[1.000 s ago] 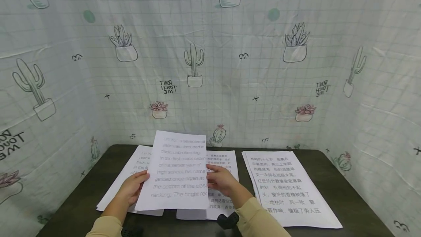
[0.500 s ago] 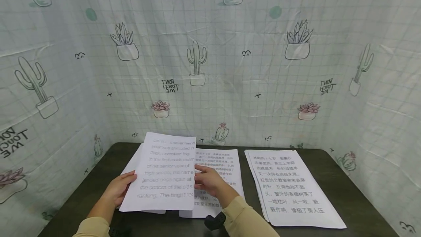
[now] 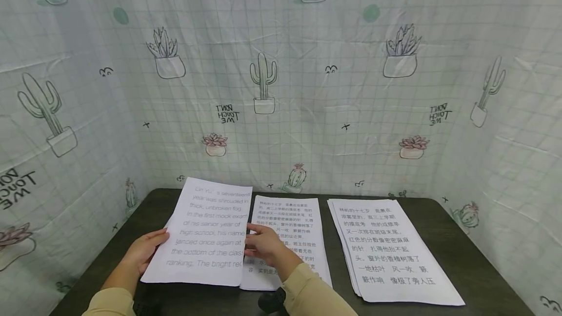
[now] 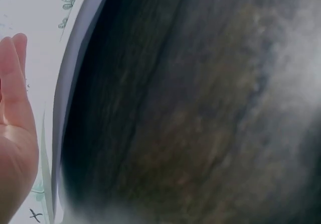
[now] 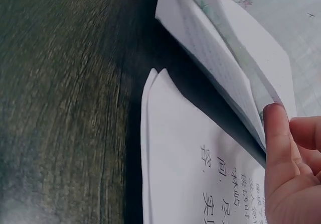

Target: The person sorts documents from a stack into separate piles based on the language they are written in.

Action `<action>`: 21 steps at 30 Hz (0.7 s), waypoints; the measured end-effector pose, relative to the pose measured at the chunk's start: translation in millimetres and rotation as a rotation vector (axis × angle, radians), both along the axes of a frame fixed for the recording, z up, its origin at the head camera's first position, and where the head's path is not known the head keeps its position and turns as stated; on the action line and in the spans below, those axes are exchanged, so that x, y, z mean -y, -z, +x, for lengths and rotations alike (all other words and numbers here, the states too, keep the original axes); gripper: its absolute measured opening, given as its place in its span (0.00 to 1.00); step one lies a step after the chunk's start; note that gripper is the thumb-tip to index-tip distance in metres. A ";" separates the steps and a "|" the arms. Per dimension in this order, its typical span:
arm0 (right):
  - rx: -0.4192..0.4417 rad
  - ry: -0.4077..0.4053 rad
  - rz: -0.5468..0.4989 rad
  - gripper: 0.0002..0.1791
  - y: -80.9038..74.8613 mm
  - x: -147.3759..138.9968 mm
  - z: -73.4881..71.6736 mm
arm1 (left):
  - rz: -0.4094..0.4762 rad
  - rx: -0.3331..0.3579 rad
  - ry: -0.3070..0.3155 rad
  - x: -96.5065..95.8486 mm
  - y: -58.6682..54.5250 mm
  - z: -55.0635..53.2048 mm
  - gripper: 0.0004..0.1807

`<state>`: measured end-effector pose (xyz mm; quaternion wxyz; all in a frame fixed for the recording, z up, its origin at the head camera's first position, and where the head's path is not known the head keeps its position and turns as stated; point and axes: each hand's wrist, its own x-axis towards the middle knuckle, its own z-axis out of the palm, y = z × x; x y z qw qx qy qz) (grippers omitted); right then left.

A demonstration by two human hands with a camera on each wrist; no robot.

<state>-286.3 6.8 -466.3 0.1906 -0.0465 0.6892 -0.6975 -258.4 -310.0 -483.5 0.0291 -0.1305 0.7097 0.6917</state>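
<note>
A white sheet of paper (image 3: 202, 238) with large English print is held over the left part of the table, text facing me. My left hand (image 3: 142, 252) grips its left edge; the left wrist view shows only part of that hand (image 4: 16, 133), beside a paper edge. My right hand (image 3: 268, 247) pinches the right edge between thumb and fingers, over the middle stack of Chinese-printed paper (image 3: 298, 218). In the right wrist view, a thumb (image 5: 276, 128) lies on the sheet's edge, and another printed sheet (image 5: 210, 63) hangs close beneath it. The English sheet hides what lies behind it.
To the right lies another stack of paper (image 3: 386, 252) with larger Chinese print, its sheets slightly fanned at the left edge. The dark wooden table (image 3: 342, 301) ends at a cactus-patterned cloth (image 3: 307, 111) hung behind and along both sides.
Both hands have carried the English sheet leftward, so it now covers the papers on the left. More of the middle stack shows. The right stack stays put; the head view has shifted slightly.
</note>
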 end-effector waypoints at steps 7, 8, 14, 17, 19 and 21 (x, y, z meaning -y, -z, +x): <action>-0.011 0.018 0.044 0.29 3.0 10.2 -1.1 | -0.030 0.015 -0.005 8.4 1.8 -1.8 0.35; -0.011 0.017 0.045 0.29 3.6 11.8 -1.4 | -0.037 0.017 -0.004 9.6 1.9 -1.6 0.35; -0.002 0.004 0.049 0.29 5.0 19.2 -2.3 | -0.086 0.035 -0.014 15.0 3.7 -0.3 0.34; 0.002 0.002 0.051 0.29 5.8 22.0 -3.3 | -0.094 0.040 -0.017 16.4 4.2 0.5 0.34; 0.007 -0.001 0.051 0.29 7.2 23.7 -3.9 | -0.098 0.044 -0.023 17.0 3.8 0.9 0.35; 0.014 -0.008 0.057 0.29 8.2 25.0 -3.9 | -0.088 0.044 -0.021 18.2 3.7 1.1 0.35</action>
